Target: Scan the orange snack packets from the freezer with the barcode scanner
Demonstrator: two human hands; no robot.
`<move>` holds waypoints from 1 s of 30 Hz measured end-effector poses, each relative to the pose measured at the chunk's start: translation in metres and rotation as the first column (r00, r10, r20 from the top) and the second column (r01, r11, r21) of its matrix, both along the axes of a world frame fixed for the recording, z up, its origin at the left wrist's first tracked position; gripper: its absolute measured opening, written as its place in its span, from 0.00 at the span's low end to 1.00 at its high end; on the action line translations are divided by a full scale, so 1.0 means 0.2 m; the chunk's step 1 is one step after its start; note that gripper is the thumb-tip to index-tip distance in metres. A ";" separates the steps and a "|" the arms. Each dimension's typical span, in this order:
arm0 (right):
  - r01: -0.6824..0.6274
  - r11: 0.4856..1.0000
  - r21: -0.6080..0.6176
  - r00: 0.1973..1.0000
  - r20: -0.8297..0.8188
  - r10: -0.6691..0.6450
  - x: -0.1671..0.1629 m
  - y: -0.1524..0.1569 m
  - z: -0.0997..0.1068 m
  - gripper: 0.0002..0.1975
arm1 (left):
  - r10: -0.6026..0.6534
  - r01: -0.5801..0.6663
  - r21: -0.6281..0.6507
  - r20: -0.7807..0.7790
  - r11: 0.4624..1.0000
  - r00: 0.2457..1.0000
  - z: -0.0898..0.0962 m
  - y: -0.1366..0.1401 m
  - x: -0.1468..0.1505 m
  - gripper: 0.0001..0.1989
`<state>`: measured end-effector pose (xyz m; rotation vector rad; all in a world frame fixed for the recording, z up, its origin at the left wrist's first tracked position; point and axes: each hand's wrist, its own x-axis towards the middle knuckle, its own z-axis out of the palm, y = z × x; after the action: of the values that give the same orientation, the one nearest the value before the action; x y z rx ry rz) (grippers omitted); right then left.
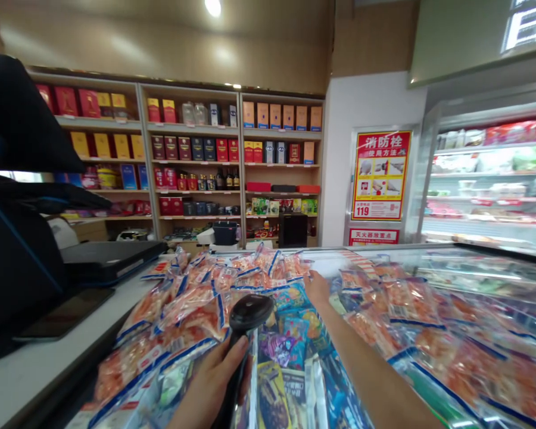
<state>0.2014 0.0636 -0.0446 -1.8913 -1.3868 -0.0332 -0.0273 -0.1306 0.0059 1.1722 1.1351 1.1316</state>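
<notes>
My left hand (214, 381) is wrapped round the handle of a black barcode scanner (250, 313), its head tilted up in front of me. My right hand (318, 289) reaches forward to the far pile, its fingers at the right edge of a clear packet (290, 265) of orange-pink food; the fingertips are partly hidden. More of these blue-edged packets (196, 310) are heaped on the left. Another heap of packets (411, 301) lies to the right of my forearm. Between the heaps show colourful blue wrapped packs (290, 339).
At left, a counter (71, 357) bears a phone (65, 313) and a dark device (111, 259), beside a black monitor-like unit (18, 179). Shelves (194, 161) of boxes and bottles line the back wall. A red fire-hydrant sign (379, 176) hangs near a lit refrigerated display (486, 185).
</notes>
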 end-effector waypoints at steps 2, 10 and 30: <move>0.000 0.999 -0.054 1.000 0.003 0.000 0.00 0.06 -0.01 0.19 | -0.006 0.006 0.004 0.009 1.000 1.000 -0.02 0.02 -0.01 0.17; 0.020 1.000 -0.008 1.000 -0.007 -0.020 0.05 0.06 -0.03 0.10 | -0.023 0.024 -0.019 0.029 1.000 0.999 -0.02 0.03 0.00 0.17; -0.197 0.951 0.238 0.944 -0.214 0.249 0.01 -0.51 -0.07 0.08 | -0.145 0.145 -0.009 -0.049 0.989 0.988 0.06 -0.21 0.02 0.18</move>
<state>0.2043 -0.0388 -0.0590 -1.4973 -1.3625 0.1513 -0.0230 -0.1732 0.0178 1.2639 1.0712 0.9923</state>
